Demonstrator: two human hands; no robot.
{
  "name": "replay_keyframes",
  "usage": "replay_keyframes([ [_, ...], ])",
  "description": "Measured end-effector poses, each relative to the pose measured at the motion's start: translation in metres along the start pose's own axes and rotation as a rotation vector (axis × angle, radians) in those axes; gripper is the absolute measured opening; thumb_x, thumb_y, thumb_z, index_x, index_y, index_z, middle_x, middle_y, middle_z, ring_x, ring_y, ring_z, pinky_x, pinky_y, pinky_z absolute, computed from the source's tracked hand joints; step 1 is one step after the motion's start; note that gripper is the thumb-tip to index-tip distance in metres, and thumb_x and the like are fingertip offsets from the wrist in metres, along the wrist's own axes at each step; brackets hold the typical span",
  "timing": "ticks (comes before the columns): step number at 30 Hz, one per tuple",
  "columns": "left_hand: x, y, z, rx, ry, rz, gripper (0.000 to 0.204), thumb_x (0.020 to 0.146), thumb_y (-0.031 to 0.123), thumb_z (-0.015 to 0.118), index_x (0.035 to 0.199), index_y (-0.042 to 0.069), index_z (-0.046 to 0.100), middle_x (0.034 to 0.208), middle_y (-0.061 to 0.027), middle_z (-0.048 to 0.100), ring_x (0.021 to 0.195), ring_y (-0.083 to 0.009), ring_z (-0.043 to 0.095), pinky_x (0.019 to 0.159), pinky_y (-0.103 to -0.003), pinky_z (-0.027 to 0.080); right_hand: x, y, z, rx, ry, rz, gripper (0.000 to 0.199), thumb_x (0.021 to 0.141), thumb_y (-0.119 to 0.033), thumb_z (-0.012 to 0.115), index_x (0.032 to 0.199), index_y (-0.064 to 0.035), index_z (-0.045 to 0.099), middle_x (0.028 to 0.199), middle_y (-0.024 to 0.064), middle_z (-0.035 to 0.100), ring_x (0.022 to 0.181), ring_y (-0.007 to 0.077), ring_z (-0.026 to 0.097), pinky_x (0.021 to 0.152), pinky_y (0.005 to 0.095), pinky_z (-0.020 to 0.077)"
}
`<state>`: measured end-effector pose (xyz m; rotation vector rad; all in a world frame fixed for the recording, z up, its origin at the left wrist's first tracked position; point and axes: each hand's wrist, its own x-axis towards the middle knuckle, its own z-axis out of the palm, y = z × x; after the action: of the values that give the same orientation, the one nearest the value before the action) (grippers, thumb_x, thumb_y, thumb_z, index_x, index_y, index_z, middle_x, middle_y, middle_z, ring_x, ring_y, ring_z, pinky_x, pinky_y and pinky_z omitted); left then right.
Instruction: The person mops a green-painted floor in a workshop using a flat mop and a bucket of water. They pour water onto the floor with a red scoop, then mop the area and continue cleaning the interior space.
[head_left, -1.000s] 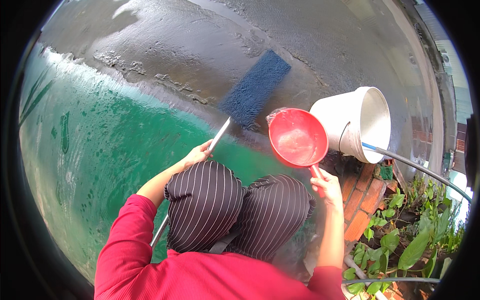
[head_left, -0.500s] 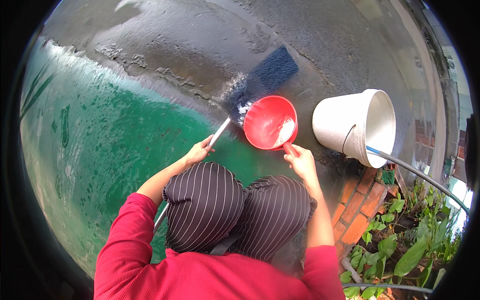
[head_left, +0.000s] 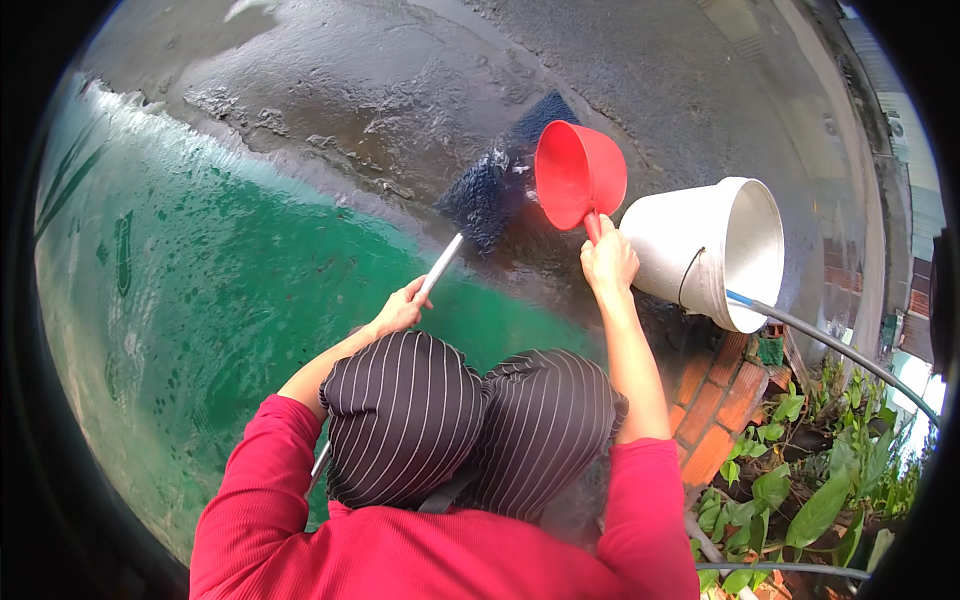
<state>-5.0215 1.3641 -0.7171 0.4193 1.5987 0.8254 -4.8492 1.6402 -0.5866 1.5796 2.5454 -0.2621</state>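
My left hand (head_left: 401,307) is closed around the pale metal handle of a mop (head_left: 478,197). The flat, dark blue mop head lies wet on the ground ahead of me, its far end partly hidden. In my right hand (head_left: 609,259) is the short handle of a red plastic dipper (head_left: 580,175). The dipper is tilted over toward the left, beside and above the mop head. Just right of my right hand, a white bucket (head_left: 690,245) rests leaning on its side, mouth facing right.
A hose with a blue end (head_left: 800,327) runs into the bucket's mouth. Bricks (head_left: 712,410) edge a bed of leafy plants (head_left: 820,505) at the lower right. Wet green-painted floor (head_left: 250,300) lies left, wet grey concrete (head_left: 330,70) beyond it.
My right hand has moved the dipper up and to the right and tipped it; the water seen in it earlier is no longer visible. My left hand holds nearly still.
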Motion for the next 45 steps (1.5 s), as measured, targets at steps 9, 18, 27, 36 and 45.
replay_keyframes([
  [9,-0.001,0.01,0.006,-0.078,-0.023,-0.058,0.045,0.089,0.026,0.04,0.132,0.013,0.035,0.076,-0.0009,0.052,0.051,-0.0074,0.041,0.045,-0.021,0.035,0.035,0.042,-0.048,-0.34,0.524,-0.011,0.044,0.08,-0.009,0.05,0.122,-0.014,0.042,0.081,0.0097,0.05,0.07,0.0248,0.058,0.056,0.0366,0.0495],
  [18,0.005,-0.018,0.008,-0.203,-0.005,-0.031,0.042,0.089,0.028,0.042,0.128,0.011,0.039,0.073,0.0002,0.051,0.048,-0.0051,0.04,0.045,-0.02,0.034,-0.015,0.152,-0.208,-0.413,0.243,0.65,0.03,0.078,-0.021,0.05,0.105,-0.0086,0.058,0.087,0.0188,0.062,0.085,0.0351,0.06,0.071,0.0455,0.0473],
  [27,0.001,-0.007,0.007,-0.106,-0.004,-0.011,0.042,0.09,0.029,0.039,0.128,0.012,0.039,0.072,-0.002,0.053,0.046,-0.0077,0.043,0.042,-0.021,0.035,0.091,0.245,-0.044,-0.143,-0.193,0.565,0.03,0.077,-0.014,0.052,0.103,-0.0028,0.06,0.102,0.0176,0.06,0.098,0.0274,0.058,0.079,0.0357,0.0471],
  [36,0.003,-0.006,-0.007,-0.004,-0.059,-0.074,0.045,0.09,0.027,0.037,0.133,0.014,0.031,0.088,-0.0032,0.056,0.065,-0.0109,0.054,0.054,-0.025,0.045,0.066,0.279,-0.064,0.873,-0.247,0.554,0.047,0.065,-0.001,0.063,0.11,0.008,0.051,0.069,0.0112,0.059,0.048,0.0126,0.052,0.04,0.0235,0.0398],
  [45,0.038,0.003,-0.002,0.221,-0.038,0.047,0.064,0.077,0.011,0.048,0.136,0.01,0.023,0.117,-0.014,0.049,0.091,-0.0199,0.055,0.072,-0.03,0.047,-0.055,0.266,-0.209,1.135,0.012,0.432,0.043,0.074,-0.009,0.062,0.114,-0.0004,0.051,0.069,0.0015,0.055,0.048,0.0056,0.047,0.04,0.0171,0.0363],
])
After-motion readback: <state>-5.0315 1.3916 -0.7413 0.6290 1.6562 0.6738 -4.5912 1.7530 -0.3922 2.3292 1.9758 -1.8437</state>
